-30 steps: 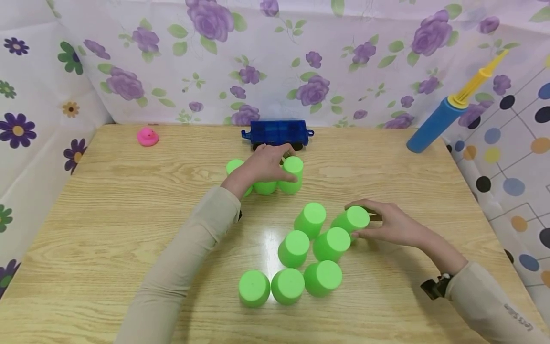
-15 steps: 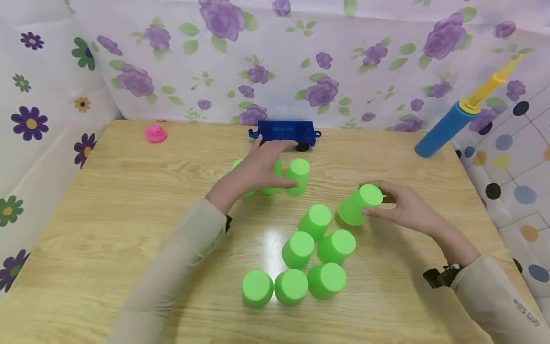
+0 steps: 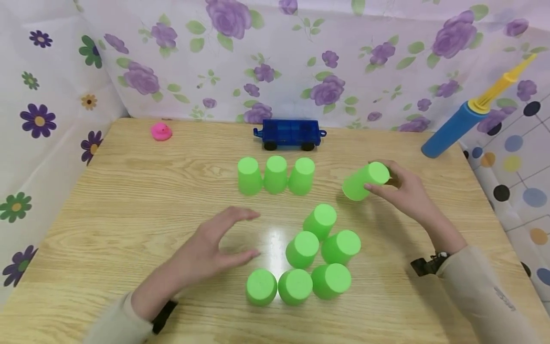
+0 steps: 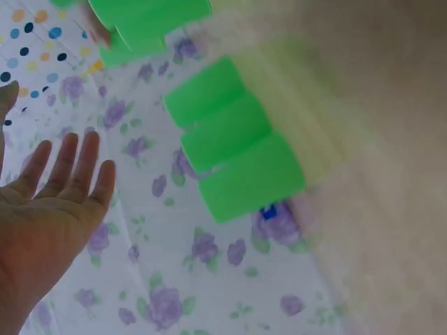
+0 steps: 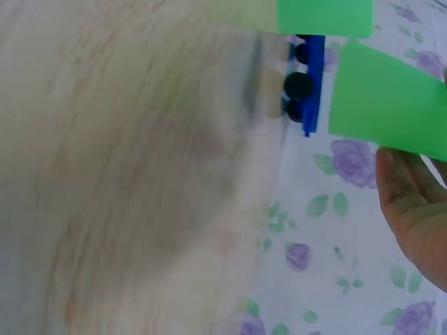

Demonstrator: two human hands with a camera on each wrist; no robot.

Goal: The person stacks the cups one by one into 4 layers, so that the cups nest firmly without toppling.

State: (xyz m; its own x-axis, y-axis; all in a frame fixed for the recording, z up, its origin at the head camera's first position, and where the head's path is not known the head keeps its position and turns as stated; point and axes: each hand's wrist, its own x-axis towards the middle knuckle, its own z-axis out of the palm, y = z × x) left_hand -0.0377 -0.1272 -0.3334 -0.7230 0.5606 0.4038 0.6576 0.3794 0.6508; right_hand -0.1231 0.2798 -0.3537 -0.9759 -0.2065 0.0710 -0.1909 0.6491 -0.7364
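My right hand grips a green cup, tilted, to the right of a row of three upside-down green cups. In the right wrist view the held green cup shows between thumb and fingers. My left hand is over the left middle of the table, thumb and fingers spread with nothing between them. The left wrist view shows that left hand with fingers extended. Nearer the front, more upside-down green cups stand in a cluster, with three along the front.
A blue toy wagon stands behind the row of cups. At the back left sits a pink rubber duck. A blue and yellow hand pump leans at the back right. Patterned cloth hangs around the wooden table.
My right hand has taken a cup from the cluster and carried it back toward the rear row. My left hand has left the rear row and drawn back toward the front left.
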